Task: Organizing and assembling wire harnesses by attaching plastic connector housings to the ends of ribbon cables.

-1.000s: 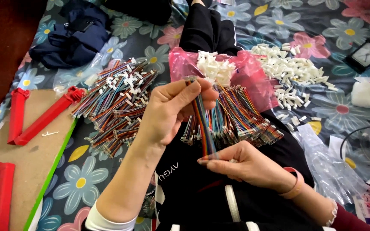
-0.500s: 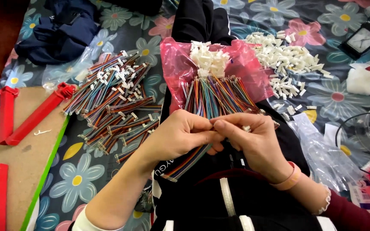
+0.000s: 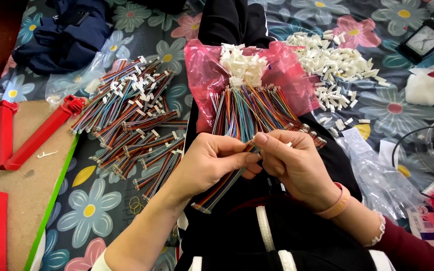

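From the head camera I look down at two bare hands meeting over a lap in dark clothing. The left hand and right hand sit side by side, thumbs and forefingers touching at the centre of the view, both pinched on one multicoloured ribbon cable. The cable's long axis runs from the pinch down toward seven o'clock, its free end with bare contacts hanging below the left palm. Its upper end is hidden between the fingertips, so I cannot tell whether a connector is already on it. The left hand wraps more of the cable's length; the right holds only the tip, with a pink band on its wrist.

At twelve o'clock from the hands, just beyond the fingertips, a fanned bundle of cables lies on a pink plastic bag, its white connector ends pointing away from me. At ten o'clock a loose heap of finished cables spreads on the flowered cloth. At two o'clock lies a scatter of small white housings, well apart from the hands. Red clamps rest on a board at nine o'clock.
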